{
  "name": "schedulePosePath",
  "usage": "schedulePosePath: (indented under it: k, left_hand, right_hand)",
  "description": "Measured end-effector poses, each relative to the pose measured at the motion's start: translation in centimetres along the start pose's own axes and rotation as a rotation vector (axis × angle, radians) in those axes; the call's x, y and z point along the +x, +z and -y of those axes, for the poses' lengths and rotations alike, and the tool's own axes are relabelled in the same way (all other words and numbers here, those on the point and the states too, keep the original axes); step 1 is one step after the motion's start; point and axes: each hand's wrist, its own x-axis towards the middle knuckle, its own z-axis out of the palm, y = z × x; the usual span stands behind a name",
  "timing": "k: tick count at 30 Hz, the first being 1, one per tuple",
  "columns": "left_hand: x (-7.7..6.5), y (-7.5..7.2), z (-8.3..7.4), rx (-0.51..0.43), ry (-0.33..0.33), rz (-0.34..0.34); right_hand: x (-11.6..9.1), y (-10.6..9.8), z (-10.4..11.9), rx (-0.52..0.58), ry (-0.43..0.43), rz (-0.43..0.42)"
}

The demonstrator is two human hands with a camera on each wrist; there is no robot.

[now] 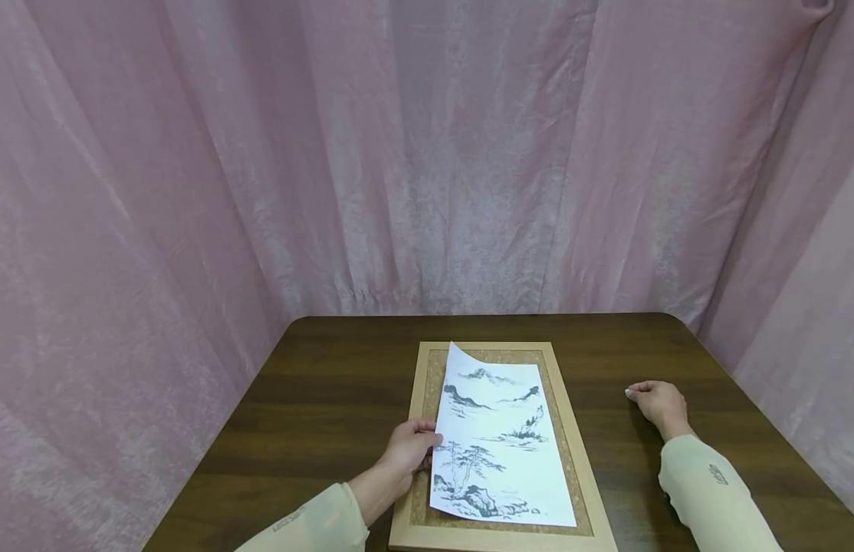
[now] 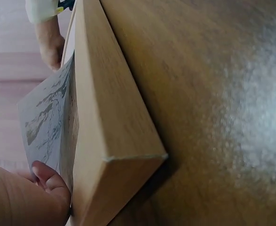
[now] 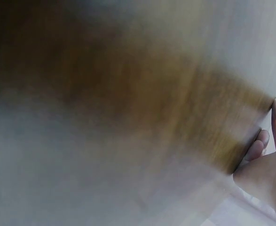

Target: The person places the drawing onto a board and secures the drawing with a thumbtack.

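A white sheet of paper (image 1: pixel 499 452) printed with an ink landscape of mountains and trees lies over a wood-framed cork board (image 1: pixel 592 491). Its upper left corner curls up off the cork. My left hand (image 1: pixel 408 452) pinches the sheet's left edge, thumb on top; the left wrist view shows the same hand (image 2: pixel 39 193) close beside the wooden frame (image 2: pixel 114 94). Out to the right, my right hand (image 1: pixel 663 406) holds a small white thing (image 1: pixel 629 392) at its fingertips, low over the table; it is too small to identify. The right wrist view catches only part of that hand (image 3: pixel 264 165).
The board rests on a dark brown wooden table (image 1: pixel 316 406) with rounded far corners. Pink curtains (image 1: pixel 427 153) hang behind the table and along both sides.
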Motion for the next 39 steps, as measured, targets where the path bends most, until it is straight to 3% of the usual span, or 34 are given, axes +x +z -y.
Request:
schedulePosePath:
  k: [14,21,25,28,31,35,39]
  left_hand:
    - [-0.3,-0.6,-0.6,0.013,-0.002,0.032]
    - [0.1,-1.3,-1.2,0.004,0.031,0.004]
    - [0.9,-1.7,-1.4,0.021,0.081,0.002]
    - [1.7,-2.1,-1.5,0.100,0.162,-0.002]
    - [2.8,-2.6,-1.7,0.266,0.242,0.012]
    - [4.2,-3.4,-1.8,0.524,0.339,0.073]
    - [5.4,-4.1,-1.9,0.704,0.413,0.153]
  right_hand:
    - [-0.4,-0.4,0.7,0.003,0.018,0.033]
    - [-0.3,-0.4,0.7,0.010,0.019,0.030]
    - [-0.3,-0.4,0.6,0.007,0.020,0.030]
    - [-0.2,-0.3,0.5,0.007,0.023,0.035]
    - [-0.2,-0.3,0.5,0.003,0.024,0.034]
    - [-0.3,-0.3,0.5,0.001,0.022,0.024]
    - [-0.2,-0.3,0.6,-0.002,0.013,0.016]
